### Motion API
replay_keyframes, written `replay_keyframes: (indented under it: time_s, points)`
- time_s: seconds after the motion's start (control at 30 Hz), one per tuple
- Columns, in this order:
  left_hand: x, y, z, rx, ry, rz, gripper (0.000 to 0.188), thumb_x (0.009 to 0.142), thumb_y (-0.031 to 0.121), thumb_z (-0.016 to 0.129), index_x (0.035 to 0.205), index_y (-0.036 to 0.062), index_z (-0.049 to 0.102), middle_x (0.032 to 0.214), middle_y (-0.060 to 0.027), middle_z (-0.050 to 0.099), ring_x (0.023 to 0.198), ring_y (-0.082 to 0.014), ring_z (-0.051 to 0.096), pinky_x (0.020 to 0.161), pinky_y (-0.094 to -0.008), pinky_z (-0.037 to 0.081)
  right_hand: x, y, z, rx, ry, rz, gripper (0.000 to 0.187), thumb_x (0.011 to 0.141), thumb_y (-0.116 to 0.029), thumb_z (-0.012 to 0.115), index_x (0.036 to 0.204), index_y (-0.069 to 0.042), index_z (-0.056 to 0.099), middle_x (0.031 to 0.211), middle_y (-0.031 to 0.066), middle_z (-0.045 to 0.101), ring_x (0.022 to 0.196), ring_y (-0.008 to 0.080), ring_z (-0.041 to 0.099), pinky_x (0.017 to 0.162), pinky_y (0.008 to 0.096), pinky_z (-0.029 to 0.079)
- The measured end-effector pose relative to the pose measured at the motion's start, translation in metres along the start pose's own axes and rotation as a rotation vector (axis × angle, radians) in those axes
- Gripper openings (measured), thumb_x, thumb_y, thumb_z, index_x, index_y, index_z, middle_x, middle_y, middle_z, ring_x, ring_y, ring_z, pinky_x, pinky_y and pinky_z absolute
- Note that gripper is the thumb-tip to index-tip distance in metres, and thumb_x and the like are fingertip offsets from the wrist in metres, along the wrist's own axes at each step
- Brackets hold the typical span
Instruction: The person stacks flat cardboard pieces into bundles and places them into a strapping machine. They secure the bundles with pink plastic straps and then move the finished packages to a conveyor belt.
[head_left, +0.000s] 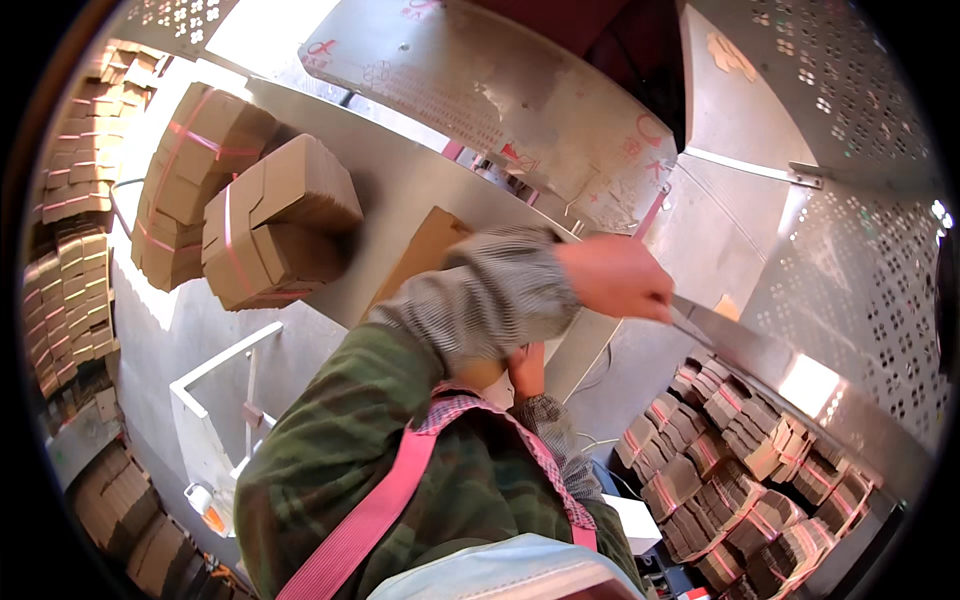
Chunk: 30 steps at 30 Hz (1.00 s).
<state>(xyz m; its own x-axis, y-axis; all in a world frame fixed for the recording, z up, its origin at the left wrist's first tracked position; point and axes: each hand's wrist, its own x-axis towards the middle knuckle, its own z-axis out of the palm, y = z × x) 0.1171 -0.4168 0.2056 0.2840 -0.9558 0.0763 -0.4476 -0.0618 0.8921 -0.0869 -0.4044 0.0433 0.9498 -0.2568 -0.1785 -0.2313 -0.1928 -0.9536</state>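
Observation:
My left arm, in a camouflage sleeve with a striped oversleeve, reaches across to the right. At its end my left hand [620, 280] is closed, its fingertips close to the end of a metal rail [740, 345]. Whatever those fingers may hold is hidden. Behind this hand a pink strip [652, 212] slants upward. Lower down, under the left forearm, my right hand [527, 370] shows only in part, its fingers mostly covered. Brown cardboard [425, 245] lies on the metal table [400, 170], partly behind the left oversleeve.
Two strapped cardboard bundles, one [285, 220] in front of another [190, 185], stand at the table's left. A metal machine panel [520, 110] lies beyond. Strapped cardboard stacks [740, 460] fill the lower right; more stacks [70, 300] line the left. A white frame [225, 355] stands below the table.

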Motion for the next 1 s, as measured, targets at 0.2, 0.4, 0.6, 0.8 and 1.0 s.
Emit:
replay_keyframes:
  time_s: [0.2,0.4,0.6,0.8,1.0]
  points:
    - [-0.157,0.036,0.000,0.677,0.276,-0.267,0.024,0.080,0.022,0.064,0.099,0.0065,0.062,0.102,-0.0112,0.062,0.099,-0.0305,0.057,0.084,-0.0409,0.046,0.017,-0.049,-0.006,0.451,0.113,0.150,0.096,0.078,-0.020,0.069,0.144,-0.003,0.001,0.140,0.0197,0.028,0.126,0.0280,0.036,0.103,0.0373,0.033]
    - [-0.222,-0.003,0.050,0.719,0.445,-0.425,0.034,0.085,0.020,0.060,0.115,0.0036,0.058,0.127,-0.0142,0.054,0.123,-0.0318,0.046,0.104,-0.0431,0.035,-0.001,0.029,-0.020,0.285,0.607,0.146,0.070,0.092,-0.041,0.050,0.142,-0.002,0.020,0.131,0.0163,0.042,0.114,0.0262,0.048,0.099,0.0346,0.038]
    - [-0.233,-0.017,0.039,0.521,0.441,-0.448,0.035,0.090,0.019,0.055,0.121,0.0033,0.055,0.131,-0.0154,0.051,0.127,-0.0317,0.042,0.106,-0.0416,0.032,-0.016,0.107,0.017,0.785,0.258,0.937,0.059,0.094,-0.052,0.039,0.125,-0.002,0.048,0.099,0.0065,0.059,0.073,0.0132,0.054,0.073,0.0304,0.043]
    - [-0.262,-0.054,0.000,0.321,0.565,-0.465,0.035,0.092,0.016,0.054,0.124,0.0037,0.054,0.123,-0.0146,0.058,0.118,-0.0273,0.053,0.099,-0.0343,0.040,0.000,0.061,0.024,0.496,0.308,0.635,0.061,0.095,-0.053,0.036,0.128,-0.002,0.043,0.112,0.0068,0.055,0.095,0.0162,0.052,0.082,0.0292,0.043]
    - [-0.331,-0.198,0.071,-1.132,0.884,-0.419,0.030,0.098,0.018,0.045,0.124,0.0051,0.054,0.107,-0.0022,0.061,0.096,-0.0121,0.060,0.082,-0.0274,0.051,-0.015,-0.015,-0.017,0.326,0.139,0.141,0.069,0.088,-0.042,0.058,0.141,-0.008,0.030,0.132,0.0112,0.045,0.120,0.0220,0.044,0.102,0.0345,0.033]
